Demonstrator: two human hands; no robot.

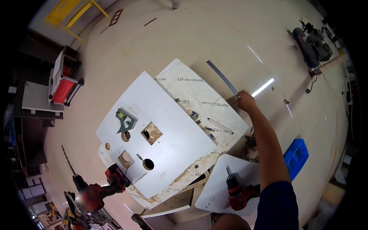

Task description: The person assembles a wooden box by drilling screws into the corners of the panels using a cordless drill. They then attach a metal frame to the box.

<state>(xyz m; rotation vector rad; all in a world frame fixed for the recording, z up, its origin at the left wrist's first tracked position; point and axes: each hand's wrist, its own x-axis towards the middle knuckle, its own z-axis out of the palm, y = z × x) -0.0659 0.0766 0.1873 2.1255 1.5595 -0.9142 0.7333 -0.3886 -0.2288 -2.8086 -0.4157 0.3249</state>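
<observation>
My right arm reaches out over the right side of the workpiece, and my right hand (pixel 246 102) is closed round the near end of a long grey metal ruler (pixel 222 78). The ruler points away to the far left, beyond the edge of the lower board. My left hand is not in view. On the white upper panel (pixel 168 126), which has round and square holes cut in it, lies a green square head (pixel 125 122). The printed white lower board (pixel 226 111) sticks out beneath it, with a pencil (pixel 220 125) and several small bits on top.
A red cordless drill with a long bit (pixel 92 195) is at the near left; another drill (pixel 238 193) rests on a small white board (pixel 211 191) by my right arm. A blue tray (pixel 296 157) lies at right. Farther off are an air compressor (pixel 310 46) and a yellow frame (pixel 78 17).
</observation>
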